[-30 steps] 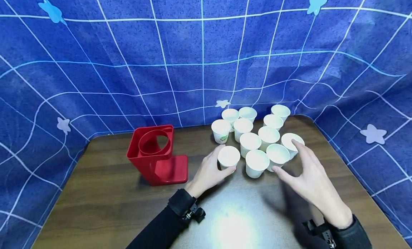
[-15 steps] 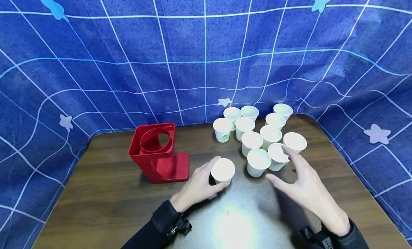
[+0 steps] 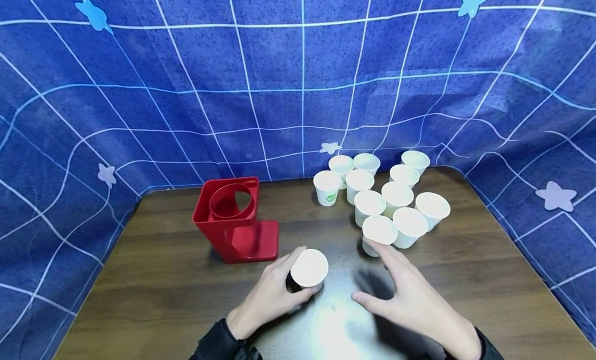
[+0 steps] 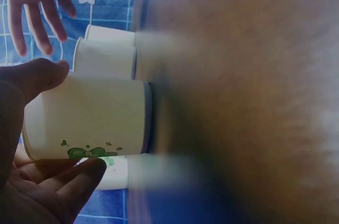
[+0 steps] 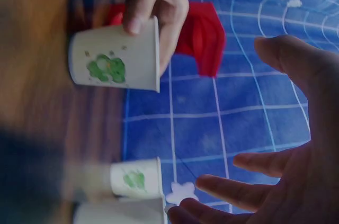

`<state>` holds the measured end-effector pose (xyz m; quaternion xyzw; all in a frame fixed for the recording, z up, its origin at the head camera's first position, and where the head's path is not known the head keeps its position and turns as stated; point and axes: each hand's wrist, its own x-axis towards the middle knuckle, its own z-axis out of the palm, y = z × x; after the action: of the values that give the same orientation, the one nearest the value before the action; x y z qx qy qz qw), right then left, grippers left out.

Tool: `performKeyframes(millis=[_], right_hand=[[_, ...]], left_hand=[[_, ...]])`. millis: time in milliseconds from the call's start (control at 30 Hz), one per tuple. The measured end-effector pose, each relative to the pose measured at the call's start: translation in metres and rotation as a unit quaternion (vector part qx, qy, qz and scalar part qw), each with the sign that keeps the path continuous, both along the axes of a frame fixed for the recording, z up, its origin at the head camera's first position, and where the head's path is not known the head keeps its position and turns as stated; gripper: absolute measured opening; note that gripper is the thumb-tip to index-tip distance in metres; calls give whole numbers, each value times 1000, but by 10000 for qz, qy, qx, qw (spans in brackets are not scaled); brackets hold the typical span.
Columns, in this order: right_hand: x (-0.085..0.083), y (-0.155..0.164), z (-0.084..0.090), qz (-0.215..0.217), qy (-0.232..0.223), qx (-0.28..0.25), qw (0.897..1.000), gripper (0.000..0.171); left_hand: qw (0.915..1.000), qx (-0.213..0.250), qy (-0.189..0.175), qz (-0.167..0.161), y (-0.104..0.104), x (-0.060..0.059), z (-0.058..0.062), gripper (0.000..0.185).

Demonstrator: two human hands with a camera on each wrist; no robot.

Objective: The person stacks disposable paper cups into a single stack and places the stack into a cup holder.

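My left hand (image 3: 269, 295) grips a white paper cup (image 3: 309, 268) between thumb and fingers, toward the front of the table. Its green print shows on the held paper cup (image 5: 119, 57) in the right wrist view, its mouth facing up in the head view. To the right my right hand (image 3: 412, 298) holds nothing, thumb and fingers spread apart. Its fingertips overlap the nearest standing paper cup (image 3: 379, 228) in the head view. Spread fingers (image 5: 233, 192) show in the right wrist view too.
Several more white paper cups (image 3: 396, 194) stand upright in a cluster at the back right. A red stand (image 3: 256, 241) with a round ring and a square hopper sits left of centre on the wooden table (image 3: 153, 277). A blue patterned cloth (image 3: 279, 111) hangs behind.
My left hand has drawn one paper cup away from the cluster, toward me and slightly left. My right hand has shifted left and nearer to me. The other cups stay standing.
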<state>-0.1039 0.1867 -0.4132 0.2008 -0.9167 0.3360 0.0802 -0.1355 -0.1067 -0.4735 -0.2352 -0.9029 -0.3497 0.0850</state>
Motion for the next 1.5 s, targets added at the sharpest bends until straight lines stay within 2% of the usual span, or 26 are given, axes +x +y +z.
performKeyframes(millis=[233,333,467,567,700,867,1033,1500], right_hand=[[4,-11,-11,824,-183,-453,9954,86],[7,-18,-14,1007,-233,-320,9941,87],[9,-24,-18,1149,67,-96,9933,89],[9,-26,-22,1371,418,-79,9896,90],[9,-26,-28,1508,608,-135,9866,90],[7,-25,-33,1416,889,-215,9857,90],[4,-19,-32,1116,1185,-47,9866,90],[-17,19,-16,328,1425,-103,9892,92]], left_hand=[[9995,169,257,98,-9,18,-4,83],[9991,264,303,133,-12,23,-5,84],[9988,364,276,157,-14,27,-7,86],[9987,398,268,178,-15,29,-9,86],[9985,468,218,185,-15,30,-10,86],[9984,519,39,220,-15,32,-9,86],[9982,522,-112,257,-15,33,-8,86],[9972,560,-396,313,-15,33,-7,85]])
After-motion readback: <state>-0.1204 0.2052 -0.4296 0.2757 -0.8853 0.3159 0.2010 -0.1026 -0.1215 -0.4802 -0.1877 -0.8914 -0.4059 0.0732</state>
